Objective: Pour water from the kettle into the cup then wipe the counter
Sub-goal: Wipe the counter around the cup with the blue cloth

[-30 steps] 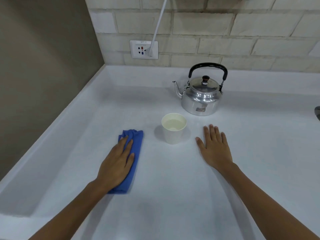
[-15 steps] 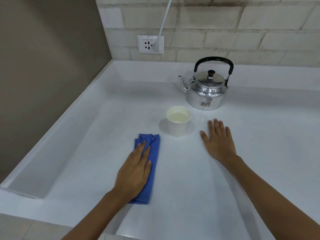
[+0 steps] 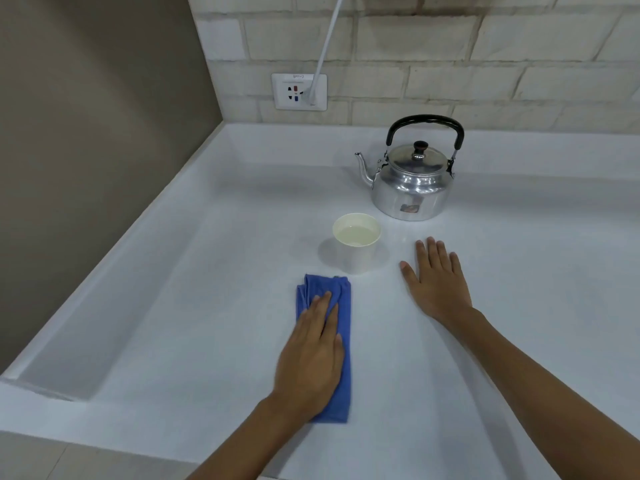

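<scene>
A folded blue cloth (image 3: 343, 306) lies on the white counter (image 3: 207, 289), and my left hand (image 3: 311, 351) presses flat on top of it, covering its lower half. Just beyond the cloth stands a white paper cup (image 3: 356, 242) with water in it. Behind the cup, upright near the wall, sits a shiny metal kettle (image 3: 412, 181) with a black handle, its spout pointing left. My right hand (image 3: 436, 278) rests palm down on the counter to the right of the cup, fingers spread, holding nothing.
A raised white rim (image 3: 114, 265) borders the counter on the left, against a brown wall. On the brick back wall is a white socket (image 3: 299, 91) with a white cable (image 3: 325, 39) rising from it. The counter's front edge (image 3: 104, 441) is near me.
My left hand has slid the blue cloth to the right across the counter, closer to the cup. My right hand, the cup and the kettle have stayed in place.
</scene>
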Available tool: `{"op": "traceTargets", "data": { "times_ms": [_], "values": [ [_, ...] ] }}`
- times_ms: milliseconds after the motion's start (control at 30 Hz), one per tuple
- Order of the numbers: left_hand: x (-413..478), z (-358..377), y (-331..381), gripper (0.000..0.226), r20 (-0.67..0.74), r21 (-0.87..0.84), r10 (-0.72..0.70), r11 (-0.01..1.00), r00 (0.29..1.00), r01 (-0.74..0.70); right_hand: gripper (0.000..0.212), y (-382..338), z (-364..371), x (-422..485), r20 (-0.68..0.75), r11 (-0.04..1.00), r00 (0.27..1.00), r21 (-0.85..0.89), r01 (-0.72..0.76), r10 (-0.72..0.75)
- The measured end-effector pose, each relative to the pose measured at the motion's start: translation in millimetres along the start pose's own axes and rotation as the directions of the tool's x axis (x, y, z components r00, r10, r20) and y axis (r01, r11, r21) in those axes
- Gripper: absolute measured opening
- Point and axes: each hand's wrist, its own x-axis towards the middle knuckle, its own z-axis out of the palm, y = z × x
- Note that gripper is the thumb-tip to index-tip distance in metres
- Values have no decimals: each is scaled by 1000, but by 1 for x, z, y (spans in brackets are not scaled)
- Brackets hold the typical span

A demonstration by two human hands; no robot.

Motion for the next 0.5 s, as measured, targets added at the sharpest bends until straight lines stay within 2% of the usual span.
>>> {"op": "traceTargets", "data": {
  "times_ms": [67,167,233,333,433,500],
  "values": [
    [-7,-7,-12,49,-13,39,18,999,1000,-17,65,-1,-1,-1,5,1000,1000,2,-6,6],
    [0,-7,-15,52,60,41,-35,999,998,32,65,-1,-1,-1,15,1000,1000,4,-10,10],
    [9,-2,1,54,58,63,-74,996,996,71,65,-2,-1,0,22,1000,1000,5,-15,15],
    [18,6,35,57,89,158,-56,987,995,41,65,-2,0,0,9,1000,1000,0,-14,14],
    [22,8,51,58,85,36,-43,999,996,40,65,-1,-2,0,34,1000,999,15,-16,15],
    [23,8,41,55,91,-88,18,996,996,-10,64,-3,-8,-1,51,999,999,40,-21,19]
  ]
}}
